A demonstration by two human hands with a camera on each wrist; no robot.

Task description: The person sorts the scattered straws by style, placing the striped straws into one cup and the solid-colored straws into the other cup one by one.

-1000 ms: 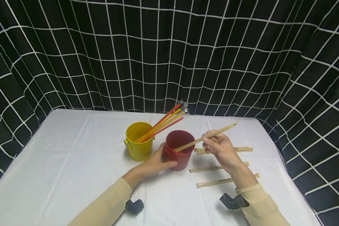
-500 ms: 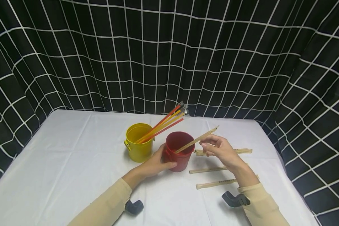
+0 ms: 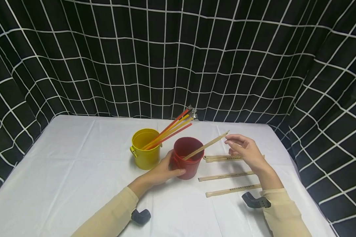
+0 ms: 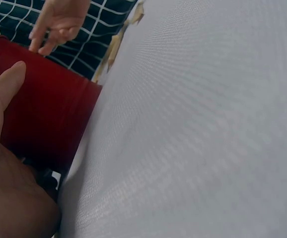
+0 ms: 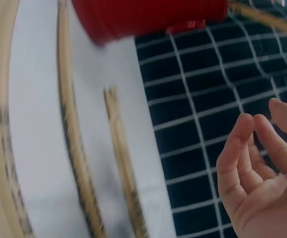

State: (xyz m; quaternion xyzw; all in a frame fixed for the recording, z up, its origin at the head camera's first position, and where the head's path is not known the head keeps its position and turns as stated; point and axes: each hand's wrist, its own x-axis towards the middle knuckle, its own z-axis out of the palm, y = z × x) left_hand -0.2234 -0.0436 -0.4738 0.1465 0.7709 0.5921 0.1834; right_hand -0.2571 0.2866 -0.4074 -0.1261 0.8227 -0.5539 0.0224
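Observation:
My left hand (image 3: pixel 161 170) grips the side of a small red bucket (image 3: pixel 191 169) standing on the table, its thumb across the front. Out of that bucket a slim beige paper-wrapped stick (image 3: pixel 211 143) leans to the right. My right hand (image 3: pixel 247 152) hovers just right of the stick's upper end, apart from it and holding nothing. In the right wrist view, the fingers (image 5: pixel 228 166) of that hand are loosely bent. Below it lie several more beige paper-wrapped sticks (image 3: pixel 229 176) with dark print, partly hidden by the right hand and forearm.
A yellow bucket (image 3: pixel 147 159) stands left of the red one, holding several orange and yellow sticks (image 3: pixel 173 130) with clear wrapping at their tops. White cloth (image 3: pixel 77 184) covers the table. A black curtain with a white grid (image 3: pixel 166 59) hangs behind and beside it.
My right hand has let go of the stick, which now leans in the red bucket, and has moved off to the right. My left hand keeps its hold on the bucket.

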